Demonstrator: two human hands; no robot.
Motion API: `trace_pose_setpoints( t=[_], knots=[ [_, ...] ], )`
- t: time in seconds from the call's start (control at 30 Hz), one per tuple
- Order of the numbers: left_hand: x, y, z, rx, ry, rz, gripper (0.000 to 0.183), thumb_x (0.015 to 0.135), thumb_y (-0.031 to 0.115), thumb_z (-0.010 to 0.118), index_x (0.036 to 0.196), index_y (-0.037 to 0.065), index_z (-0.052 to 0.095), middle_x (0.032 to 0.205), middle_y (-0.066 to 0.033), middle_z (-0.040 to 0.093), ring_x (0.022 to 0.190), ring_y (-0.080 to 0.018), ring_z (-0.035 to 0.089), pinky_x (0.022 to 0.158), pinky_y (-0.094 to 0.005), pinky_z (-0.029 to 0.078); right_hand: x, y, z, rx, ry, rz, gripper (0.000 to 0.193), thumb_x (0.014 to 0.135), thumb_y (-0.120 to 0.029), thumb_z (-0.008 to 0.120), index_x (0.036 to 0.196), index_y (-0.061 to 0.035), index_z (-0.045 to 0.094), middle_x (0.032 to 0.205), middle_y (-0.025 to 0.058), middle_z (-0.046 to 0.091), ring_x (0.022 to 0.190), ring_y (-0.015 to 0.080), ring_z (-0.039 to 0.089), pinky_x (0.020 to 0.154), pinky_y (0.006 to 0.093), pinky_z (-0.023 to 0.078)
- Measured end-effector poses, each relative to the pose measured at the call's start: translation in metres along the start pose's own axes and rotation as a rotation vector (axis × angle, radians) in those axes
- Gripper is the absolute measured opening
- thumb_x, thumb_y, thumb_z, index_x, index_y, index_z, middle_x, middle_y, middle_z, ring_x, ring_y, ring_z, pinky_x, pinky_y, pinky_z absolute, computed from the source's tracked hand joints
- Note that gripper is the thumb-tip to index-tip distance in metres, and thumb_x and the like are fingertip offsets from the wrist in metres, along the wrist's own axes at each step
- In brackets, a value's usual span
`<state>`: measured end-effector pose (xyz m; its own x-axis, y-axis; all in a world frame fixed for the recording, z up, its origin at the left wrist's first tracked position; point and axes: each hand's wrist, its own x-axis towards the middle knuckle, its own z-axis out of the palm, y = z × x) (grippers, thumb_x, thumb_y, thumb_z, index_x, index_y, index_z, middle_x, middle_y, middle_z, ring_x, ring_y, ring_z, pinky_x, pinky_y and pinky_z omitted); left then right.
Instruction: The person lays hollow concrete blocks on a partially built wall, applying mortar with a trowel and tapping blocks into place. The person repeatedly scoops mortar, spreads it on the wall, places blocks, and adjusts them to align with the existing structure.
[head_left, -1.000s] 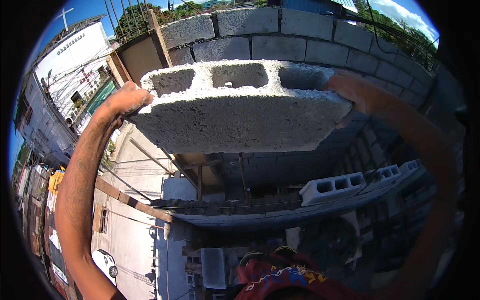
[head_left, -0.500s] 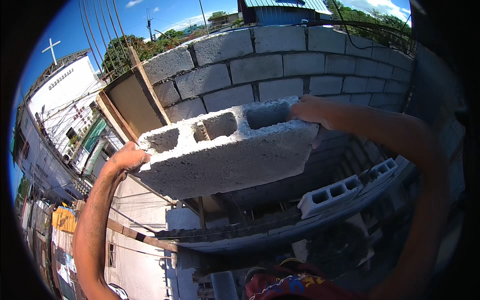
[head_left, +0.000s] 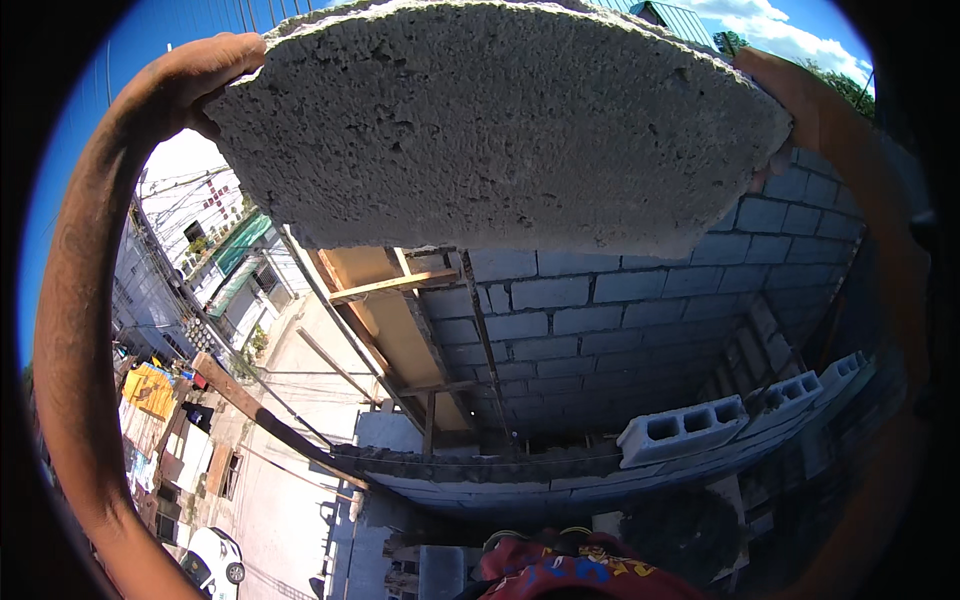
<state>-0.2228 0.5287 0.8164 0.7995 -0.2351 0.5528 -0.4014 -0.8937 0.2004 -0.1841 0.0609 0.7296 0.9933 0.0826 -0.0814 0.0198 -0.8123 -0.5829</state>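
Observation:
A grey concrete hollow block (head_left: 500, 130) fills the top of the view, lifted high with its rough broad side facing me. Gripping its left end is my left hand (head_left: 215, 68). At the opposite end my right hand (head_left: 785, 100) is closed on the block, its fingers partly showing under the edge. The block's hollow cells are out of sight from here. Far below it, a low block wall (head_left: 500, 485) carries a rough dark mortar bed (head_left: 470, 465) along its left part.
Several hollow blocks (head_left: 682, 430) stand along the low wall's right part. Behind rises a taller block wall (head_left: 590, 300), with wooden boards and posts (head_left: 370, 290) at its left. A wooden beam (head_left: 265, 415) juts out leftward. The street (head_left: 270, 500) lies far below, with a white car (head_left: 212, 560).
Both hands have raised the hollow block up and nearer to me. Its cells showed on top before; now mostly its broad side shows. The view has tilted toward the low wall.

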Motion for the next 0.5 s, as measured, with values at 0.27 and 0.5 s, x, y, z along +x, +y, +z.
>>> trace_pose_setpoints(
  t=[0.27,0.5],
  knots=[
    [0.018,0.016,0.124,-0.097,-0.367,-0.5,0.042,0.09,0.027,0.049,0.114,-0.006,0.058,0.094,-0.0177,0.06,0.092,-0.0264,0.064,0.096,-0.0626,0.05,0.006,0.002,-0.014,-0.007,-0.034,0.074,0.043,0.087,-0.026,0.058,0.117,0.0062,0.061,0.109,0.0285,0.064,0.077,0.0394,0.07,0.053,0.0425,0.064],
    [-0.026,-0.047,0.264,-0.093,-0.51,-0.558,0.035,0.07,0.027,0.072,0.071,-0.006,0.061,0.071,-0.0091,0.06,0.063,-0.0183,0.055,0.052,-0.0383,0.043,0.083,0.09,0.089,-0.002,-0.073,0.114,0.045,0.084,-0.022,0.063,0.119,0.0064,0.057,0.111,0.0261,0.062,0.084,0.0416,0.069,0.057,0.0464,0.064]
  ],
)
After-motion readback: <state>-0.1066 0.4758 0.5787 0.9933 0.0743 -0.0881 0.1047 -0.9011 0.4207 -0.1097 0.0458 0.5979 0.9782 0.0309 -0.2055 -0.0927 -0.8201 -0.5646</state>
